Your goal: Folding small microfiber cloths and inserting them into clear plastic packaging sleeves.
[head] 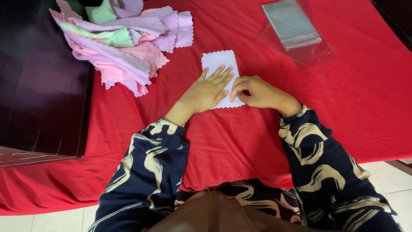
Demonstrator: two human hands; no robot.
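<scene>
Two hands fold a pale lilac cloth [219, 62] on a red-covered worktop [343, 107].
Left hand [206, 92] lies flat, fingers spread, pressing it; right hand [257, 92] pinches its edge.

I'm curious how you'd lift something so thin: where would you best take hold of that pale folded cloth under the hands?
Probably by its far short edge. The pale folded cloth lies flat on the red table cover; the left hand presses its middle and the right hand pinches its near corner. The far end is bare, so a pinch from the far side suits.
</scene>
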